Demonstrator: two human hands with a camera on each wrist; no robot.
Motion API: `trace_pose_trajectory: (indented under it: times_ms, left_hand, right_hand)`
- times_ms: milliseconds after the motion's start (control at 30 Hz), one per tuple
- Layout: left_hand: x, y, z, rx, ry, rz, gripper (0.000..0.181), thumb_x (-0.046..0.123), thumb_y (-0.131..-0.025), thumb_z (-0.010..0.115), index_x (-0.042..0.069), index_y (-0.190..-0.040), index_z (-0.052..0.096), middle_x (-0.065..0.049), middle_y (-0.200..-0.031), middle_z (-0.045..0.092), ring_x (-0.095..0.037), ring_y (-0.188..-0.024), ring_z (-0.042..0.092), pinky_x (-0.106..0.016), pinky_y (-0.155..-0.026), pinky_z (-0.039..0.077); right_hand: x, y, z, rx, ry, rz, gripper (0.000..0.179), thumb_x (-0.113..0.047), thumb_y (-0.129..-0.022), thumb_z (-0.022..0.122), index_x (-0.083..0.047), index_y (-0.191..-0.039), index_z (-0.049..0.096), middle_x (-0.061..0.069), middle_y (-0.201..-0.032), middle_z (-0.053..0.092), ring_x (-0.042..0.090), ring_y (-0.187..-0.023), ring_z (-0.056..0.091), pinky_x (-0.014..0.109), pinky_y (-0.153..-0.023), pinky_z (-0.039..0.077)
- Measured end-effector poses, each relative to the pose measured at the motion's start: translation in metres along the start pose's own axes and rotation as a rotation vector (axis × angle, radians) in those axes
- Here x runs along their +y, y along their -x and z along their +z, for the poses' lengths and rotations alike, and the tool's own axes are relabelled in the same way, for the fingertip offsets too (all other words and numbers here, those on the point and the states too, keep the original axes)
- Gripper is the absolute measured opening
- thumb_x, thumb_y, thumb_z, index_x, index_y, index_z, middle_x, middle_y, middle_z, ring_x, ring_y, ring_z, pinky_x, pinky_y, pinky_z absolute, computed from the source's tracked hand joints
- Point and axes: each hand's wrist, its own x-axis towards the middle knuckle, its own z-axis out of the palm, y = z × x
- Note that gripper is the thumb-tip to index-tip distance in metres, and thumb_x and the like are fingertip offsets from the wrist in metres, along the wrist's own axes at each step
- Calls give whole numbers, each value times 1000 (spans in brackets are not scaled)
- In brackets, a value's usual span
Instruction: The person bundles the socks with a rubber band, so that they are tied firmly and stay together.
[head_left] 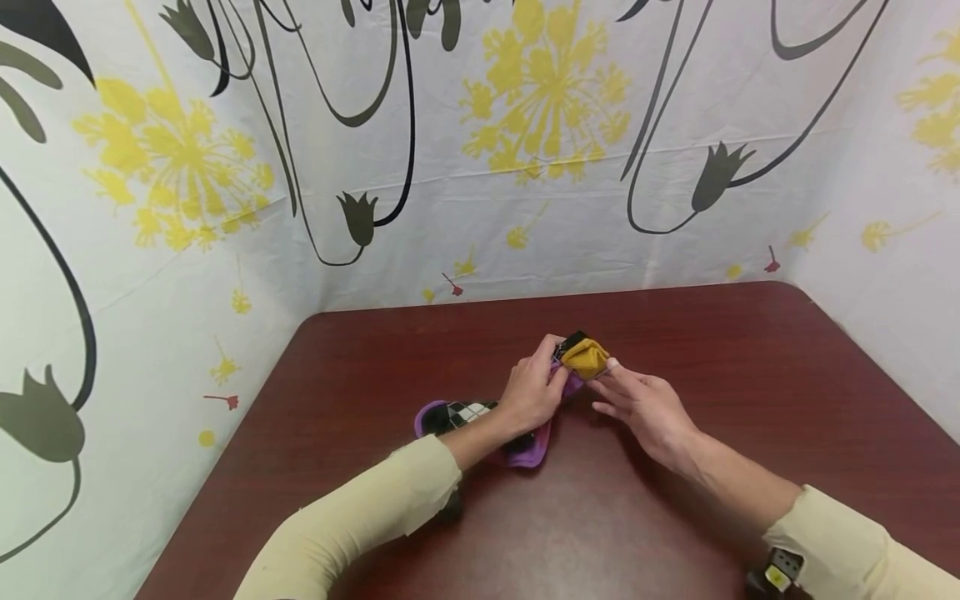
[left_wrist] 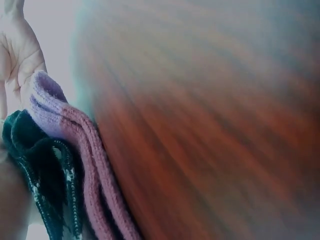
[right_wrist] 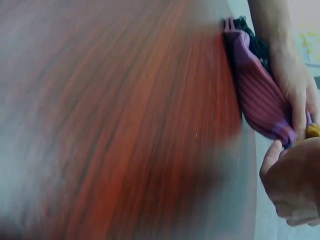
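Note:
A pair of socks is lifted a little off the table: one is purple and pink ribbed knit [right_wrist: 260, 95], the other black with a white argyle pattern [head_left: 471, 412]. My left hand [head_left: 531, 390] grips the bunched pair close to its far end. A mustard-yellow part [head_left: 587, 358] sticks out there beside a black edge. With thumb and fingertips my right hand [head_left: 648, 408] pinches the rim of that yellow part, its other fingers spread below. In the left wrist view the dark sock [left_wrist: 50, 155] lies alongside the pink one [left_wrist: 87, 150]. The fingertips are partly hidden by fabric.
A dark red-brown wooden table [head_left: 720, 350] stretches below both hands. White cloth [head_left: 480, 167] printed with yellow and grey flowers hangs behind it and along both sides. A small dark device [head_left: 783, 568] is strapped at the right wrist.

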Motion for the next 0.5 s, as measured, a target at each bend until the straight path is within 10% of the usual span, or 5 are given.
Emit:
trace_pose_trajectory:
  times_ms: [200, 500]
  left_hand:
    - [-1, -1, -4, -89, -6, 59, 39, 10, -106, 58, 18, -144, 56, -2, -108, 72, -13, -76, 57, -25, -69, 47]
    - [3, -5, -7, -210, -54, 185, 36, 6, -107, 59, 19, -140, 62, 3, -127, 71, -7, -97, 62, -22, -84, 50]
  right_hand:
    - [2, -2, -9, -34, -73, 16, 65, -35, -112, 56, 11, -155, 41, 3, -139, 67, 7, -119, 68, 29, -96, 57]
    - [5, -2, -19, -75, -155, 19, 28, -28, -112, 57, -8, -128, 68, -6, -127, 69, 6, -115, 66, 32, -88, 60]
